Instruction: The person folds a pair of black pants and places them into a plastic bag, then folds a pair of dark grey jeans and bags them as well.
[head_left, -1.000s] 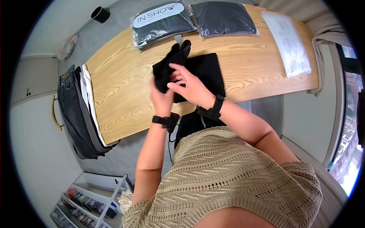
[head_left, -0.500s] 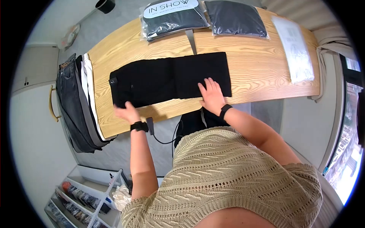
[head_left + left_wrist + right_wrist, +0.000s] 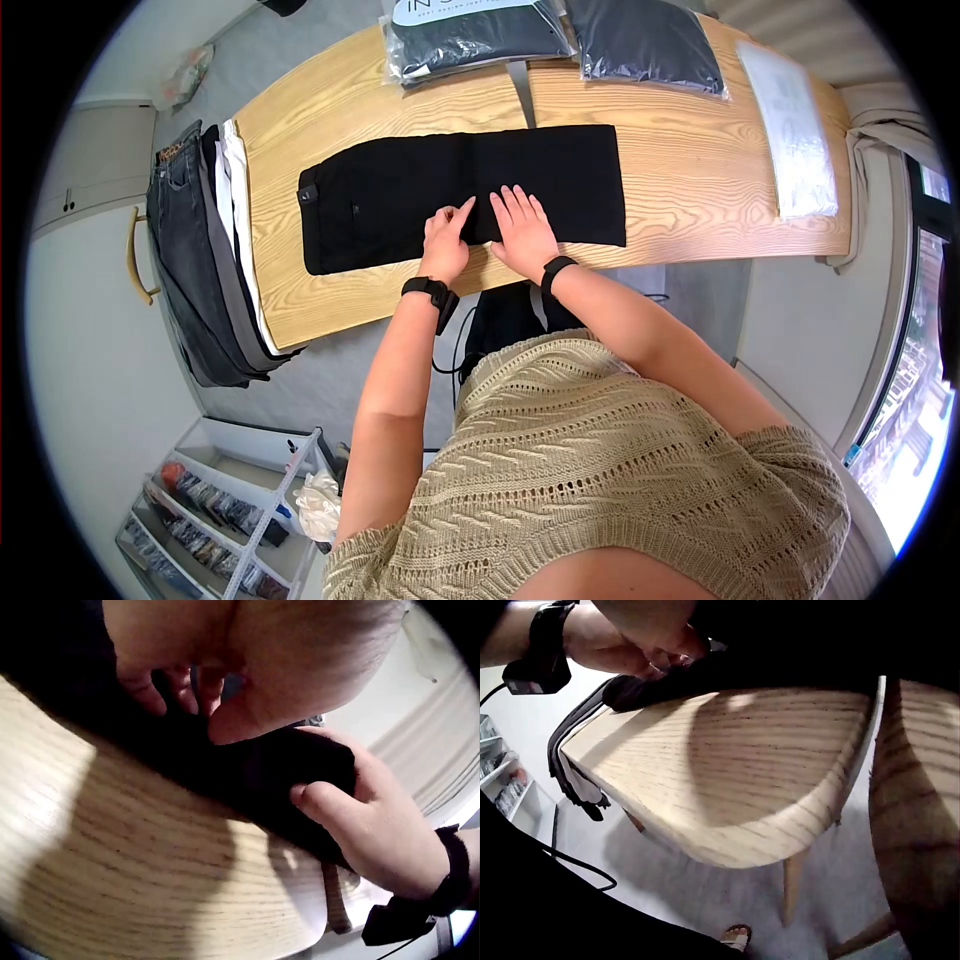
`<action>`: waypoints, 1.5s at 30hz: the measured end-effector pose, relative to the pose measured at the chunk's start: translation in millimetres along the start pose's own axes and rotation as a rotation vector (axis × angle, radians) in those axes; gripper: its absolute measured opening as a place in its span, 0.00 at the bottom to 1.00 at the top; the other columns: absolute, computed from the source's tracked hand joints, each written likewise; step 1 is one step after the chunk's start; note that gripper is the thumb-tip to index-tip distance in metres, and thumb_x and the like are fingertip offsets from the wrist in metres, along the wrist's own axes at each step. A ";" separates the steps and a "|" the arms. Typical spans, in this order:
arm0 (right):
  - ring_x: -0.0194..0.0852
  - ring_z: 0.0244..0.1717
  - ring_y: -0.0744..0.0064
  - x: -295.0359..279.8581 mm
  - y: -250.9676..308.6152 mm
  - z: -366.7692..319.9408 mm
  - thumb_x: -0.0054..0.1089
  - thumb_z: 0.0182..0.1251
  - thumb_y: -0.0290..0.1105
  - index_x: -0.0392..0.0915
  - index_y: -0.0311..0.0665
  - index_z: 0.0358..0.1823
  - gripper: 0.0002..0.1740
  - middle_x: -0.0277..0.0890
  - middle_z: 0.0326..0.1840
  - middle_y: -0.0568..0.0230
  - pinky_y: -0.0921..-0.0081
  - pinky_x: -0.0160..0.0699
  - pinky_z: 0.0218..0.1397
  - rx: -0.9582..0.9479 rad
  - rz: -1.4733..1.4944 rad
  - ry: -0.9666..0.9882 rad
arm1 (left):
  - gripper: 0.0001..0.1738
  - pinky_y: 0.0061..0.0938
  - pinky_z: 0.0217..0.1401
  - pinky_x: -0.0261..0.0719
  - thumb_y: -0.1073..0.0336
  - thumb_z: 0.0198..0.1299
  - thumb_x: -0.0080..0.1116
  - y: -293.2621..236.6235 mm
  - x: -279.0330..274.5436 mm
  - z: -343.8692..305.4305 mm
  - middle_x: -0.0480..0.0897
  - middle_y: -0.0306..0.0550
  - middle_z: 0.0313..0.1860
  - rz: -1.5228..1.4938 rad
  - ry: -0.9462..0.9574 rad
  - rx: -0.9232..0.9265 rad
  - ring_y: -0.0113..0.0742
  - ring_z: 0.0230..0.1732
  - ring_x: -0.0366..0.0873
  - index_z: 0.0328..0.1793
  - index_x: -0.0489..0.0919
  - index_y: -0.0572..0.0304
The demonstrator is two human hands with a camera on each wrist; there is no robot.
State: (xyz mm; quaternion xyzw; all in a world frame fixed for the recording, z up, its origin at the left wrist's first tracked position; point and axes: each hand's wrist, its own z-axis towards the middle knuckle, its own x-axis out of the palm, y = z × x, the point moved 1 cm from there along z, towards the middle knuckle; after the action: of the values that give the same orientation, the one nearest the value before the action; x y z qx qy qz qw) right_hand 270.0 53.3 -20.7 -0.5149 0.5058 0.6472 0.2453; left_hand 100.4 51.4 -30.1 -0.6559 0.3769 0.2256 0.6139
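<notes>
Head view: we see black trousers (image 3: 390,205) flat on the bench (image 3: 700,210), right hand (image 3: 524,232) straight-fingered, gripping nothing, likely smoothing them; left hand (image 3: 446,243) bent-fingered, grip unclear.

Head camera high, facing down-forward over table (image 3: 700,170); wrist cameras close, low, both catching black garment (image 3: 460,165).

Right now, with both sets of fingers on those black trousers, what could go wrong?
The left fingers and right fingers might rumple the black trousers they touch. The garments draped over the end of the table could slide off if bumped. The cable beside the person's legs might snag.
</notes>
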 end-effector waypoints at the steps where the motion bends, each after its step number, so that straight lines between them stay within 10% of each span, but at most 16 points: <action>1: 0.50 0.74 0.51 5.9 -4.3 0.0 0.60 0.55 0.36 0.58 0.33 0.69 0.39 0.56 0.71 0.47 0.54 0.45 0.75 0.003 0.000 -0.004 | 0.39 0.38 0.61 0.69 0.84 0.43 0.48 -1.6 -0.3 -0.1 0.73 0.50 0.53 0.036 0.009 0.025 0.53 0.54 0.68 0.64 0.74 0.44; 4: 0.59 0.70 0.56 8.8 -17.0 4.2 0.63 0.52 0.33 0.62 0.34 0.67 0.38 0.64 0.67 0.51 0.60 0.54 0.73 -0.036 -0.116 -0.130 | 0.40 0.39 0.57 0.73 0.83 0.44 0.50 -6.8 0.3 -1.9 0.71 0.51 0.56 0.211 0.041 0.076 0.53 0.54 0.68 0.67 0.72 0.39; 7: 0.79 0.49 0.62 -30.2 -30.5 7.5 0.58 0.51 0.22 0.73 0.32 0.56 0.26 0.79 0.48 0.54 0.70 0.75 0.56 0.152 0.576 -0.298 | 0.42 0.40 0.55 0.75 0.80 0.44 0.53 -18.8 1.5 -0.2 0.70 0.56 0.55 0.341 0.069 0.080 0.56 0.53 0.68 0.70 0.69 0.39; 9: 0.79 0.43 0.71 -79.0 -48.8 1.2 0.58 0.54 0.24 0.75 0.30 0.53 0.21 0.81 0.42 0.55 0.74 0.75 0.52 0.488 0.993 -0.201 | 0.42 0.41 0.53 0.76 0.77 0.44 0.55 -25.4 3.7 3.1 0.69 0.56 0.54 0.384 0.078 0.060 0.56 0.51 0.68 0.70 0.68 0.37; 13: 0.78 0.41 0.69 -140.5 -125.9 -37.1 0.54 0.57 0.20 0.78 0.30 0.48 0.16 0.81 0.40 0.53 0.74 0.75 0.50 0.525 1.405 -0.546 | 0.43 0.42 0.48 0.79 0.68 0.44 0.64 -33.8 4.4 13.8 0.68 0.51 0.52 0.492 0.146 -0.003 0.54 0.50 0.69 0.71 0.65 0.31; 15: 0.78 0.45 0.64 -176.2 -164.1 -75.2 0.52 0.56 0.16 0.78 0.30 0.48 0.17 0.80 0.43 0.51 0.73 0.74 0.52 0.242 0.489 -0.521 | 0.47 0.42 0.49 0.80 0.66 0.43 0.65 -32.6 4.8 16.7 0.67 0.52 0.52 0.510 0.179 0.000 0.54 0.51 0.68 0.73 0.62 0.29; 17: 0.76 0.50 0.60 -172.8 -226.4 -111.1 0.52 0.55 0.14 0.78 0.31 0.48 0.17 0.79 0.48 0.49 0.73 0.73 0.54 0.494 0.159 -0.441 | 0.48 0.42 0.50 0.79 0.66 0.43 0.66 -33.4 4.7 18.6 0.67 0.52 0.52 0.512 0.190 0.003 0.55 0.51 0.68 0.74 0.61 0.28; 18: 0.75 0.51 0.60 -145.3 -280.6 -123.3 0.54 0.54 0.13 0.78 0.32 0.48 0.19 0.78 0.47 0.49 0.72 0.74 0.55 0.462 1.139 -0.669 | 0.48 0.42 0.50 0.79 0.66 0.42 0.66 -30.7 6.3 18.9 0.67 0.53 0.52 0.516 0.183 0.014 0.55 0.51 0.67 0.74 0.61 0.28; 21: 0.76 0.45 0.64 -96.8 -362.9 -171.0 0.54 0.54 0.12 0.77 0.31 0.49 0.19 0.78 0.44 0.53 0.74 0.76 0.50 0.691 0.857 -0.661 | 0.48 0.40 0.50 0.79 0.67 0.42 0.65 -30.1 8.4 20.6 0.67 0.53 0.51 0.521 0.176 0.023 0.55 0.50 0.67 0.74 0.61 0.29; 23: 0.75 0.41 0.67 -73.7 -380.4 -192.5 0.58 0.57 0.18 0.68 0.26 0.55 0.22 0.75 0.48 0.56 0.77 0.77 0.41 1.243 1.491 -0.901 | 0.49 0.39 0.49 0.79 0.69 0.41 0.64 -31.7 8.9 21.0 0.67 0.54 0.50 0.521 0.167 0.034 0.55 0.48 0.68 0.74 0.61 0.30; 25: 0.74 0.44 0.64 -98.0 -337.3 -171.4 0.60 0.55 0.21 0.67 0.26 0.55 0.24 0.75 0.45 0.54 0.73 0.76 0.43 1.348 0.925 -1.099 | 0.49 0.39 0.49 0.79 0.69 0.40 0.64 -31.4 11.3 20.7 0.67 0.54 0.49 0.549 0.157 0.032 0.54 0.48 0.68 0.74 0.61 0.30; 27: 0.74 0.44 0.63 -85.9 -318.1 -151.4 0.60 0.53 0.22 0.71 0.29 0.51 0.21 0.76 0.40 0.55 0.69 0.74 0.47 1.046 0.308 -1.027 | 0.50 0.39 0.49 0.79 0.69 0.40 0.64 -30.8 13.1 20.5 0.67 0.54 0.49 0.554 0.171 0.026 0.54 0.48 0.68 0.74 0.60 0.30; 31: 0.72 0.44 0.53 -102.3 -215.8 -73.0 0.66 0.53 0.36 0.78 0.36 0.36 0.13 0.76 0.38 0.55 0.62 0.72 0.50 0.548 0.149 -0.670 | 0.51 0.40 0.50 0.79 0.69 0.40 0.64 -30.5 14.5 23.2 0.66 0.54 0.49 0.571 0.201 -0.013 0.55 0.48 0.67 0.75 0.59 0.29; 35: 0.71 0.42 0.54 -87.7 -182.3 -36.8 0.71 0.46 0.45 0.74 0.37 0.36 0.23 0.72 0.37 0.58 0.61 0.73 0.46 0.630 -0.147 -0.371 | 0.51 0.41 0.49 0.79 0.69 0.40 0.64 -27.9 15.7 22.4 0.65 0.54 0.48 0.577 0.192 -0.003 0.55 0.48 0.67 0.75 0.58 0.29; 45: 0.74 0.39 0.50 -88.3 -190.7 -50.9 0.56 0.47 0.21 0.73 0.34 0.35 0.11 0.74 0.32 0.52 0.61 0.76 0.46 0.461 -0.046 -0.321 | 0.50 0.40 0.47 0.80 0.68 0.41 0.64 -35.2 13.2 23.2 0.66 0.51 0.49 0.556 0.185 -0.051 0.53 0.49 0.67 0.75 0.59 0.26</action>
State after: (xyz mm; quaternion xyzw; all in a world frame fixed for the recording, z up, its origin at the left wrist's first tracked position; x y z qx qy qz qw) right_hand 482.1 95.2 -14.5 -0.3480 0.5826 0.5824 0.4476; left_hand 139.6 69.8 -21.1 -0.5604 0.5908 0.3337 0.4749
